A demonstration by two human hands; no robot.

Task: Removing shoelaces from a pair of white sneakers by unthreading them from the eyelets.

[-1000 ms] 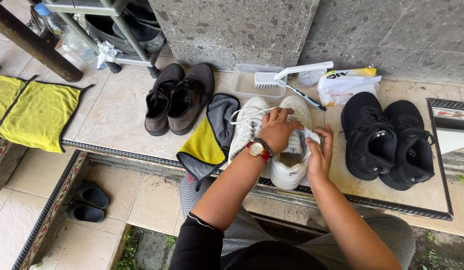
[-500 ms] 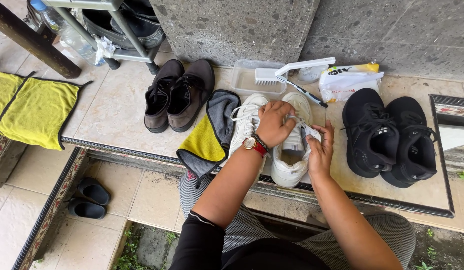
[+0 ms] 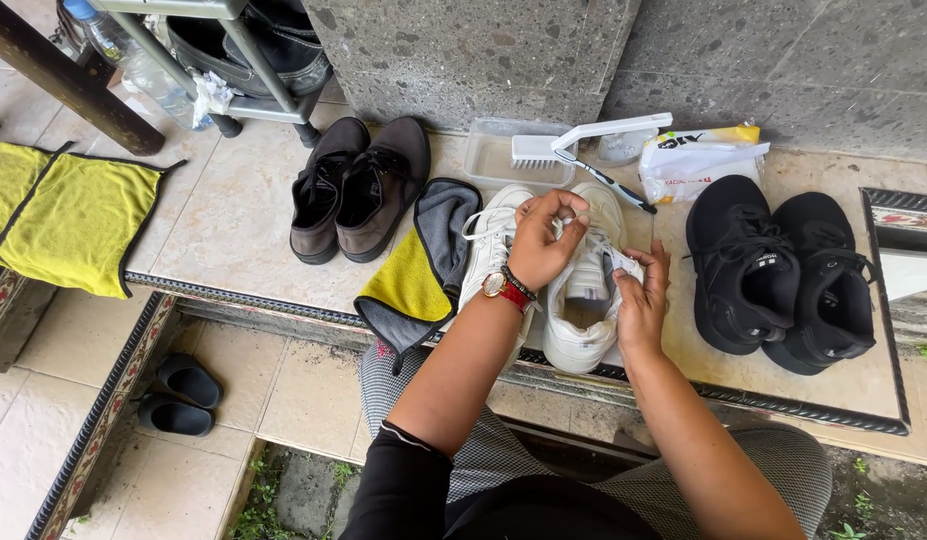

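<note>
Tiled ledge (image 3: 234,230) before a grey stone wall (image 3: 484,50), bearing a pair of white sneakers (image 3: 574,290) at its front edge, between brown shoes (image 3: 359,190) and black sneakers (image 3: 779,275). The left hand (image 3: 544,240), wearing a red-strapped watch (image 3: 499,287), is closed, pinching a white lace over the right-hand sneaker. The right hand (image 3: 644,300) grips that sneaker's side; a yellow-grey cloth (image 3: 419,275) lies just beside the pair, a brush (image 3: 574,145) behind it.
</note>
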